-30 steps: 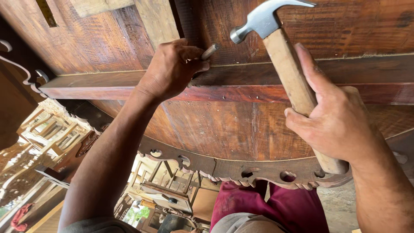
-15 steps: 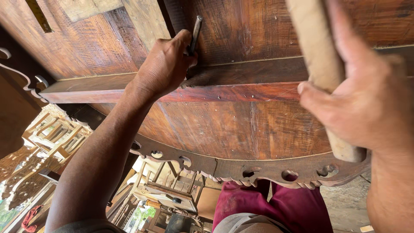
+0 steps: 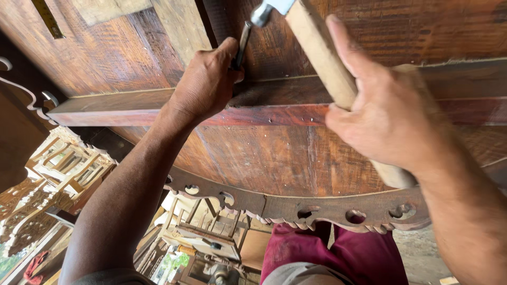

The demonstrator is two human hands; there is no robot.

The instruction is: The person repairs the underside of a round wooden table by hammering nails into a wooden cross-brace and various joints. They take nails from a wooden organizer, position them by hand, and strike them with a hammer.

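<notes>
My left hand [image 3: 205,83] pinches a thin dark metal punch or chisel [image 3: 242,42] and holds it upright against a dark reddish wooden panel [image 3: 132,58], just above a raised wooden ledge [image 3: 137,103]. My right hand [image 3: 385,121] grips the pale wooden handle [image 3: 322,58] of a hammer. The hammer's steel head [image 3: 266,9] sits at the top edge, right at the upper end of the metal tool. The right hand and hammer are blurred.
A carved wooden rail with round cut-outs [image 3: 296,208] runs along the panel's lower edge. Below it are unfinished pale wooden chair frames [image 3: 68,163] at left, more wooden furniture parts [image 3: 206,232], and maroon trousers [image 3: 338,253].
The hammer has swung down and left until its head meets the top of the metal tool. My left hand kept the tool against the panel, now more upright.
</notes>
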